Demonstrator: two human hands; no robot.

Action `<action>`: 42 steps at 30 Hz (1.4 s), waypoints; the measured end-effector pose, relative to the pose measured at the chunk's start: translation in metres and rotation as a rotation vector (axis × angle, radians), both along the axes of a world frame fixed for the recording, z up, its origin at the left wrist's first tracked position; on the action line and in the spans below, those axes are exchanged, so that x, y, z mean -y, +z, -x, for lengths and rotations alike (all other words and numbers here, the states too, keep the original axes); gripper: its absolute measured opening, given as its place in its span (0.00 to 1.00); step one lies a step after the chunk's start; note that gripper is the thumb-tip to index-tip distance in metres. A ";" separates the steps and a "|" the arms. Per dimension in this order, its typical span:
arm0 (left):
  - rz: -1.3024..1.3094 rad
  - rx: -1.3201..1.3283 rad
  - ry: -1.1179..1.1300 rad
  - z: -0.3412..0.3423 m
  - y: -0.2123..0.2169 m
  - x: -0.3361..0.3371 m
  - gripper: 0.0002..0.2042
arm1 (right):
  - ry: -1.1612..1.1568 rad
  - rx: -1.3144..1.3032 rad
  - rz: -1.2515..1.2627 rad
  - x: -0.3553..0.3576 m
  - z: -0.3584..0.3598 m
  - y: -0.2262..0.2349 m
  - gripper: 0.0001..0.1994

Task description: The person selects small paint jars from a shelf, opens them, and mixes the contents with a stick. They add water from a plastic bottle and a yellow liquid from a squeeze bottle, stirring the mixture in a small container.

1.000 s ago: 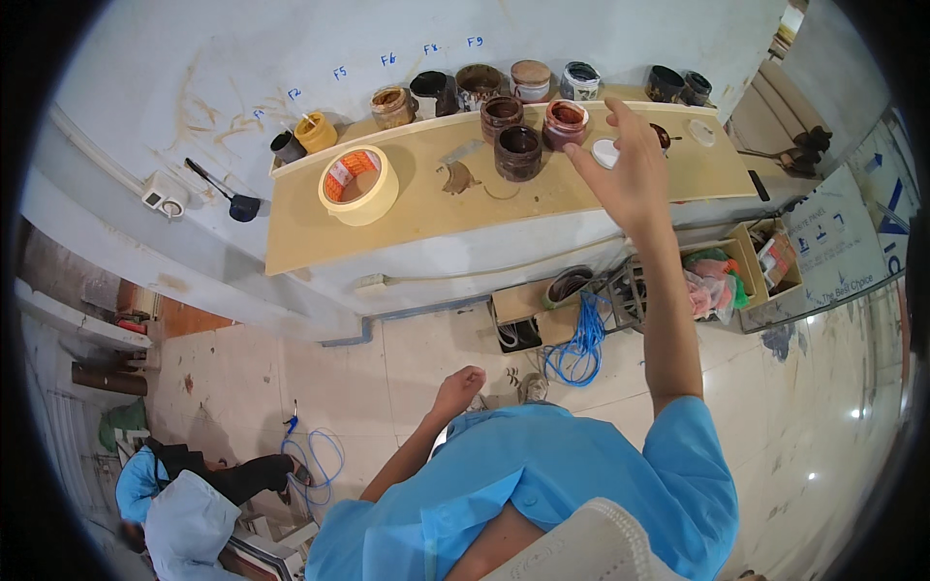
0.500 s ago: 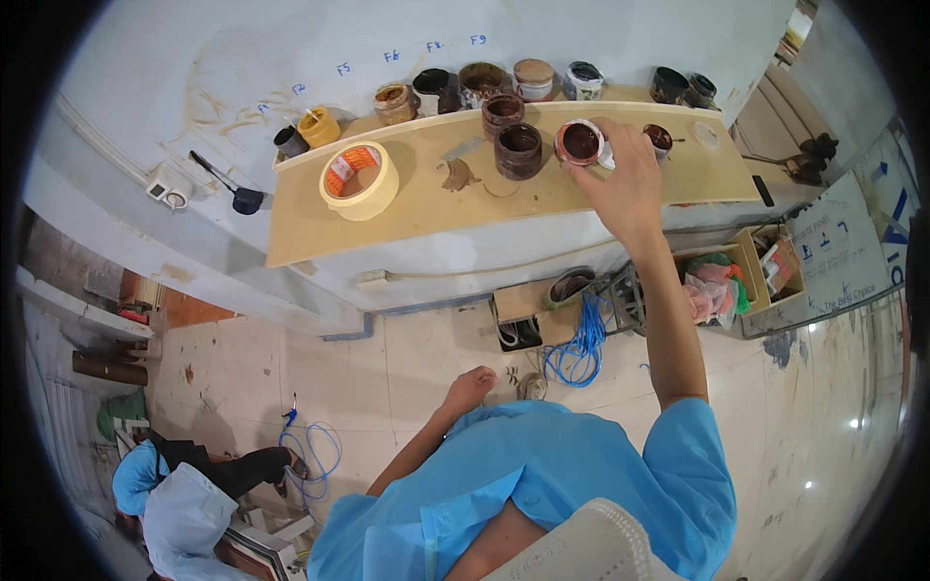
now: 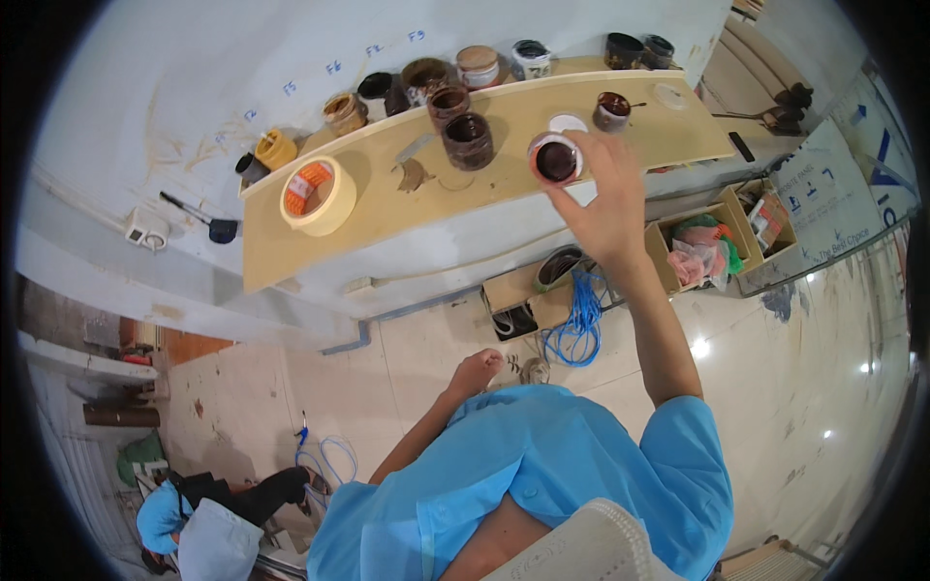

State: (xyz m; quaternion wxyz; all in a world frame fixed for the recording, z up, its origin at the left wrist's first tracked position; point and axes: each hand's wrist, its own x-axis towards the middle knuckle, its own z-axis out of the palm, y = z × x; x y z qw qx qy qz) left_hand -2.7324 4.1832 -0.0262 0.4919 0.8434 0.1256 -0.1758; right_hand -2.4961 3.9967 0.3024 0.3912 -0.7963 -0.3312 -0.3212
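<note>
My right hand is closed around a small jar with a reddish-white rim and dark brown contents, held above the front edge of the shelf board. Just behind it lies a white disc like a lid. To its right stands a small brown-stained jar with a thin stick across its rim. A larger dark brown jar is to the left, with another stained jar behind. My left hand hangs low before my body, fingers curled, with nothing visible in it.
A roll of cream tape rests on the board's left part. Along the wall stand several paint-stained pots, including a yellow one. Below are a coiled blue hose and boxes of bags. Another person is at lower left.
My right hand has brought the jar toward me and slightly left, off the board's middle. The white disc behind it now shows more fully. The view has shifted; my left hand stays low.
</note>
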 end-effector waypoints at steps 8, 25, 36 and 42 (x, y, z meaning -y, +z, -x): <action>0.302 0.219 0.188 -0.026 0.087 0.013 0.29 | 0.152 -0.135 0.025 0.021 0.031 -0.018 0.28; 0.002 0.796 0.135 -0.087 0.267 0.035 0.36 | 0.740 -0.469 0.070 0.047 0.024 -0.010 0.34; 0.039 0.819 0.173 -0.103 0.273 0.053 0.35 | -0.161 -0.203 0.086 0.047 -0.109 0.000 0.32; 0.091 0.806 0.222 -0.102 0.264 0.059 0.34 | -0.039 -0.214 -0.016 0.054 -0.106 -0.005 0.26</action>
